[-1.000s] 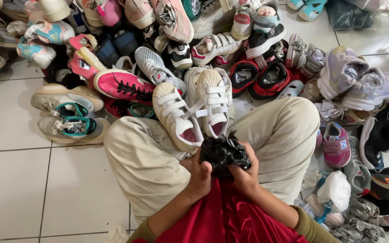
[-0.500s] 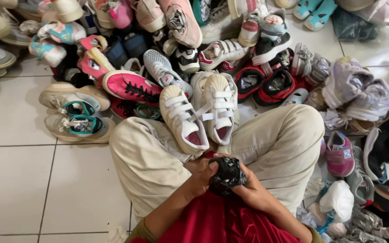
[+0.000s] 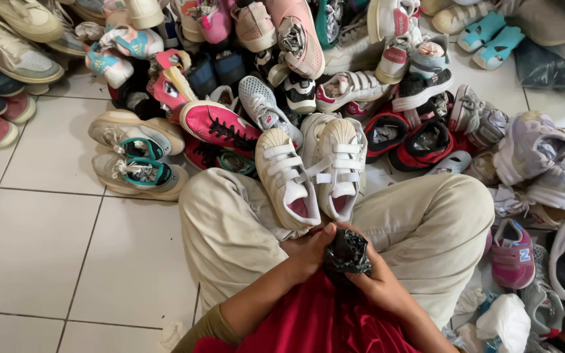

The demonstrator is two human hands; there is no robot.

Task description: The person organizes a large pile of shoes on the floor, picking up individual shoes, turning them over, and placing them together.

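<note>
Both my hands hold a crumpled black plastic bag [image 3: 346, 255] over my lap. My left hand [image 3: 308, 253] grips its left side and my right hand [image 3: 377, 281] pinches it from the right and below. The bag is bunched into a small wad. A pair of cream strap shoes [image 3: 312, 171] rests between my knees, just beyond the bag. My legs in beige trousers [image 3: 230, 229] are crossed on the tiled floor, and a red shirt [image 3: 322, 323] fills the bottom of the view.
A big heap of assorted shoes [image 3: 295, 59] spreads across the floor ahead and to the right. A pink shoe [image 3: 220, 125] and a pair with teal lining [image 3: 135, 160] lie left of my knee. White crumpled bags [image 3: 505, 320] sit at lower right. White floor tiles [image 3: 34, 248] lie on the left.
The black bag has been squeezed from a loose bunch into a smaller wad between my hands. The view has shifted, so the shoe heap sits lower and further right in frame.
</note>
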